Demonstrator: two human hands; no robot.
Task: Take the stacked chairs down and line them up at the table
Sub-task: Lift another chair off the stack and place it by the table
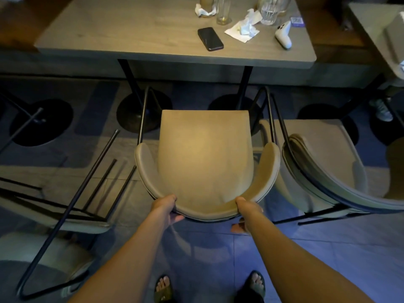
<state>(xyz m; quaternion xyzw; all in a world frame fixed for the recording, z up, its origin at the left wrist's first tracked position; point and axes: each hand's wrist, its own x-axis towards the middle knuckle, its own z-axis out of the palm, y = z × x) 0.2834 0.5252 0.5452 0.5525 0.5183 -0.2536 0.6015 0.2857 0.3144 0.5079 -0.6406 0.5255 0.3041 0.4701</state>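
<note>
A tan upholstered chair (204, 154) with a curved backrest and black metal legs stands upright, facing the grey table (135, 31). My left hand (167, 208) grips the left part of its backrest. On the right part of the same backrest my right hand (246, 209) is closed. A second tan chair (323, 162) stands upright just to the right, close to the first. At the left an upturned chair (72, 193) lies seat-down on another one, black legs pointing up.
On the table lie a black phone (210, 38), crumpled napkins (244, 28), glasses (223, 12) and a white controller (284, 35). Black round table bases (137, 114) stand on the tiled floor. Another table (380, 31) is at the far right, with someone's shoe (382, 110) beneath it.
</note>
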